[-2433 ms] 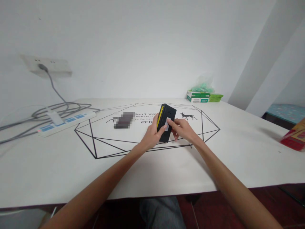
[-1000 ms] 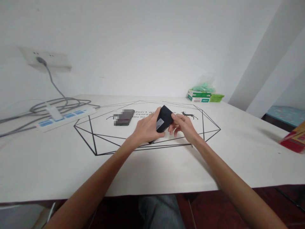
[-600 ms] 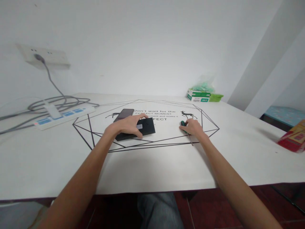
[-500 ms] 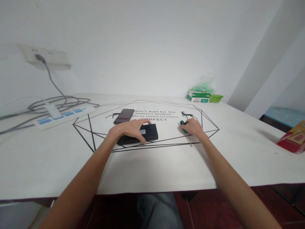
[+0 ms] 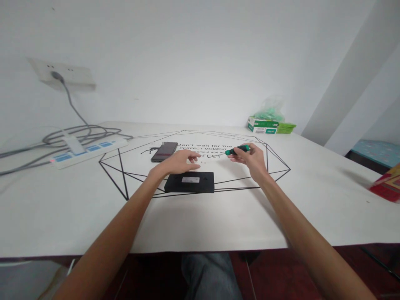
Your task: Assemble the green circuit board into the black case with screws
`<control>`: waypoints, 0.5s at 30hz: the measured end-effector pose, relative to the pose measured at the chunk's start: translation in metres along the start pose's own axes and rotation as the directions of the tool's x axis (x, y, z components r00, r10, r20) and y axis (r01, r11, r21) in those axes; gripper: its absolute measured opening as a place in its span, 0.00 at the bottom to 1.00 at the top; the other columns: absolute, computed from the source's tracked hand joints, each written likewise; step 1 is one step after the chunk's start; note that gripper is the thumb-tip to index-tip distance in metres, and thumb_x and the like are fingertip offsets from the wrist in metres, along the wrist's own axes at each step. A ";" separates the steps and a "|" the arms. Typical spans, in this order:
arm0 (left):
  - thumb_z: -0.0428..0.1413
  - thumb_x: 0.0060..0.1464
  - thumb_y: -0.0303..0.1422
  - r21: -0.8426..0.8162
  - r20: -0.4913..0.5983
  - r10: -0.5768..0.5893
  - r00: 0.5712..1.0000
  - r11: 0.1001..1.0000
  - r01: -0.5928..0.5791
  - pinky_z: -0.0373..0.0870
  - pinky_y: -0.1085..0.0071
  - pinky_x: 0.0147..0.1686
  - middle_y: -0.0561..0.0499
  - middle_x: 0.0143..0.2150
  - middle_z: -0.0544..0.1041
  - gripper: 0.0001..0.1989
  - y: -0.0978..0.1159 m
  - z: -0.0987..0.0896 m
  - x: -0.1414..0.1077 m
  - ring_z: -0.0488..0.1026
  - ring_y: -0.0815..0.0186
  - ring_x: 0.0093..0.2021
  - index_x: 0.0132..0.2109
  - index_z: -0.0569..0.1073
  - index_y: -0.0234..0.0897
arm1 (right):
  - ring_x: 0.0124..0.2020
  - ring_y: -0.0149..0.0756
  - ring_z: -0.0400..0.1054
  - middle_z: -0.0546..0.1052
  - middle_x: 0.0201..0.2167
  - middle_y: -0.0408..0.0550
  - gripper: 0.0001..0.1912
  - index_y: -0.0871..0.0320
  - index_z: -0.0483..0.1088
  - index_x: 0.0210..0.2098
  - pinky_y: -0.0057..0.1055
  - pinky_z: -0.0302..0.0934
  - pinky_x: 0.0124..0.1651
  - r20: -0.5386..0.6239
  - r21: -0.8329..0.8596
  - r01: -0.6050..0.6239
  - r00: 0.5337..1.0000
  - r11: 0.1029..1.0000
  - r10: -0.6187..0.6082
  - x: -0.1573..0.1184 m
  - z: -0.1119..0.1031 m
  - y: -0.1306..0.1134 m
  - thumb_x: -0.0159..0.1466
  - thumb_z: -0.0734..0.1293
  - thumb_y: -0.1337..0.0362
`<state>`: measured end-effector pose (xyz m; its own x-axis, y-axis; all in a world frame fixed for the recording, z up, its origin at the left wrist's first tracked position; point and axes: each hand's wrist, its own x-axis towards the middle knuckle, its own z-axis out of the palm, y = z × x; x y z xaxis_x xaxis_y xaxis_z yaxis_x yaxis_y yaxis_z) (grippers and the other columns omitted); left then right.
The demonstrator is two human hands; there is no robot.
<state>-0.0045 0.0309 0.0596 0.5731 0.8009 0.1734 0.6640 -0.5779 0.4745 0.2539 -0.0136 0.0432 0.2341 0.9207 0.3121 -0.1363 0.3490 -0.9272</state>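
Observation:
In my right hand [image 5: 251, 158] is a screwdriver [image 5: 237, 150] with a green and black handle, raised above the table. Its thin shaft points left and shows only faintly. My left hand [image 5: 181, 161] hovers just behind a flat black box [image 5: 189, 182], fingers apart and holding nothing. A white label sits on top of the box, which lies flat near the front of the printed pattern. Tiny dark specks [image 5: 203, 162], perhaps screws, lie on the table between the hands. A dark smartphone [image 5: 164, 151] lies behind my left hand.
A white power strip [image 5: 90, 152] with coiled grey cables [image 5: 78, 131] is on the left of the white table [image 5: 218, 225]. Green and white boxes [image 5: 262, 124] with a plastic bag stand at the back right. A red and yellow package [image 5: 389, 185] is at the far right.
My right hand has lifted the screwdriver off the table and turned its shaft to the left. My left hand has let go of the black box, which now lies slightly farther right.

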 end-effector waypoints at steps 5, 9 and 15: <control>0.47 0.45 0.21 0.123 -0.031 -0.032 0.999 0.992 0.036 0.66 0.65 0.55 0.45 0.52 0.78 0.32 -0.024 0.006 0.010 0.72 0.59 0.54 0.59 0.70 0.32 | 0.27 0.42 0.78 0.78 0.22 0.43 0.25 0.57 0.63 0.32 0.36 0.75 0.33 0.125 -0.011 0.051 0.991 0.999 -0.049 -0.009 0.017 0.015 0.45 0.78 0.54; 0.45 0.43 0.19 0.157 0.031 -0.024 0.999 0.987 0.019 0.64 0.66 0.57 0.47 0.53 0.78 0.36 -0.029 0.013 0.012 0.71 0.60 0.56 0.62 0.67 0.30 | 0.28 0.42 0.78 0.77 0.23 0.41 0.26 0.56 0.61 0.33 0.36 0.75 0.32 0.152 -0.038 0.048 0.987 0.998 -0.042 -0.010 0.020 0.021 0.46 0.78 0.53; 0.46 0.45 0.20 0.193 0.071 -0.027 0.997 0.981 0.013 0.63 0.68 0.57 0.49 0.54 0.77 0.31 -0.023 0.016 0.013 0.71 0.60 0.57 0.58 0.72 0.32 | 0.29 0.42 0.78 0.77 0.23 0.40 0.26 0.56 0.61 0.34 0.35 0.75 0.31 0.185 -0.080 0.047 0.982 0.996 -0.031 -0.012 0.024 0.024 0.47 0.77 0.53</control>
<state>-0.0049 0.0519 0.0371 0.5875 0.8032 0.0982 0.7517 -0.5866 0.3012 0.2250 -0.0119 0.0219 0.0561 0.9258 0.3738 -0.0473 0.3765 -0.9252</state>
